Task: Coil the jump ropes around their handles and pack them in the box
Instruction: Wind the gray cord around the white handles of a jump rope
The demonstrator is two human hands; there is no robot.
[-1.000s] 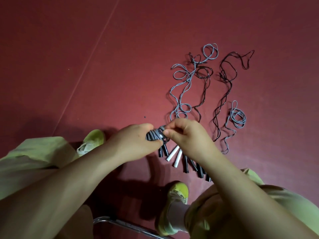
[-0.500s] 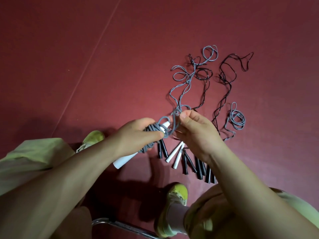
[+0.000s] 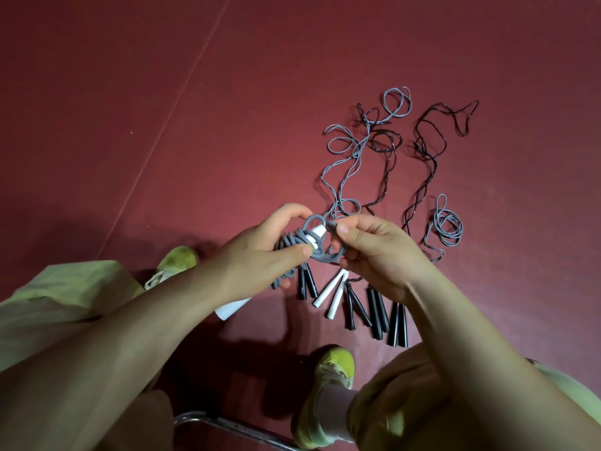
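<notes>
Grey cord (image 3: 300, 239) is lying wound in several turns around a pair of white handles (image 3: 232, 308), and the left hand (image 3: 257, 255) is gripping that bundle, fingers curled over the top and thumb pressing along the near side, the forearm reaching in from the lower left. One white handle tip is poking out near the fingertips, and the wider end is showing below the wrist. The right hand (image 3: 374, 252) is coming in from the lower right, its thumb and forefinger pinching the free end of the cord, which is forming a loose loop between the two hands. Both hands are hovering above the dark red floor (image 3: 195, 92). Beneath them, black handles (image 3: 377, 312) and another white pair (image 3: 331, 296) are lying in a row, their grey and black ropes (image 3: 422, 151) trailing away in tangles.
</notes>
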